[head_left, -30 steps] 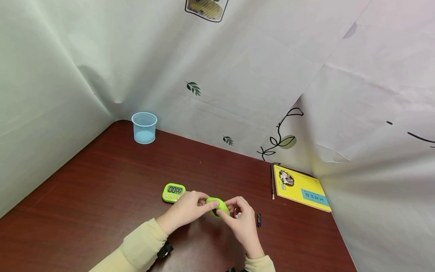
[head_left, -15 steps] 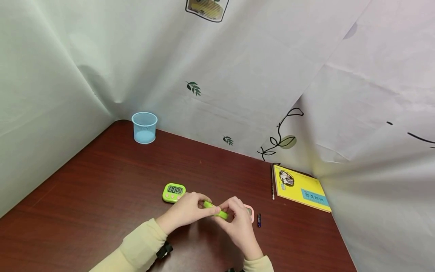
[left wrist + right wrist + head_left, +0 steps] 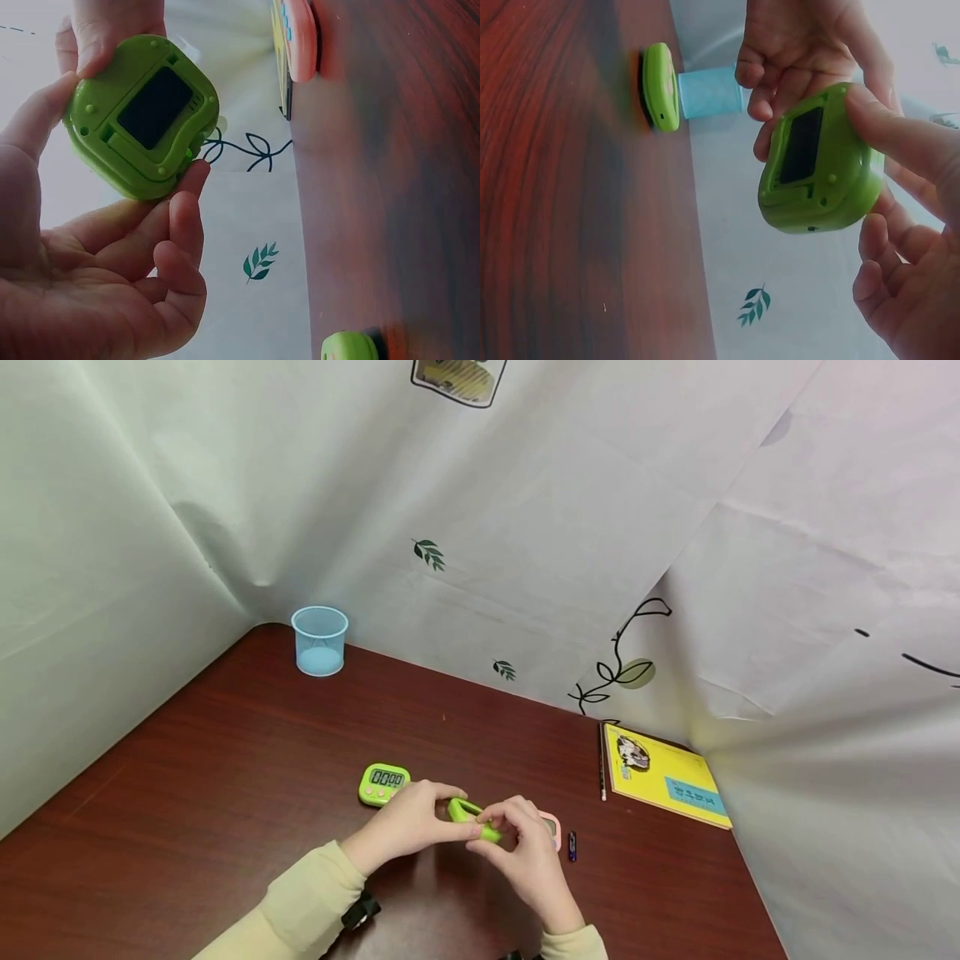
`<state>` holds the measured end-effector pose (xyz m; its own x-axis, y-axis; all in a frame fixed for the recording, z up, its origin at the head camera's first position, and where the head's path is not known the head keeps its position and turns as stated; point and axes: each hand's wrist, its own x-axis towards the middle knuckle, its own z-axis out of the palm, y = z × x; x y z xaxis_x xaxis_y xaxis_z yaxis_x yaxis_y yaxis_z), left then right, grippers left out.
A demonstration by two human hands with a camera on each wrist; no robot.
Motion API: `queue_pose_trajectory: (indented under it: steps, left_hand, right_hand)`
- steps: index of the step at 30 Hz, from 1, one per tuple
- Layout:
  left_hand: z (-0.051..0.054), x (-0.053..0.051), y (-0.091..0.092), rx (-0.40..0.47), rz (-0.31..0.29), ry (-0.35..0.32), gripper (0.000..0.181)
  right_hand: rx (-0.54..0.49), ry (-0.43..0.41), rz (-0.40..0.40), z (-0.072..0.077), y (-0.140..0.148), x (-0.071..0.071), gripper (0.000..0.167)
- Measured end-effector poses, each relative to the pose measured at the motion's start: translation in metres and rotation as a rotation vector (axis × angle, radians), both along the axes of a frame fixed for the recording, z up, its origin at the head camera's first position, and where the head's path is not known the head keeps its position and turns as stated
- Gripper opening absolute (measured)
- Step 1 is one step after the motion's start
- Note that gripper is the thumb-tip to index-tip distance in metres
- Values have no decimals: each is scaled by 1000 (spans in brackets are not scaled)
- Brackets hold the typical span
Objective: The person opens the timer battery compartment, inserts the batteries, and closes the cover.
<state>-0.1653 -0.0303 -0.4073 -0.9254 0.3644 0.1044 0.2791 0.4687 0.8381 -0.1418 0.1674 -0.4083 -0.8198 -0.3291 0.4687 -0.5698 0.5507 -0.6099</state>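
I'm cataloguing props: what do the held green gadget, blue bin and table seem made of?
Held green gadget: probably hard satin plastic, with moulded ridges and studs. Blue bin: see-through, likely plastic or coated mesh. Table: wood or laminate, softly glossy, given its red-brown grain and sheen.

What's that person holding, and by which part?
A green gadget, held by its edges between the left hand and the right hand.
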Motion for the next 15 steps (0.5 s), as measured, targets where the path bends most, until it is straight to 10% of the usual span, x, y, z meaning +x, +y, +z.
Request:
queue_pose_trajectory:
  steps: [15]
  left_hand:
    - [4,0,-2,-35,-22,60,65]
  right_hand:
    - [56,-162,-83,-4,14,-8,76]
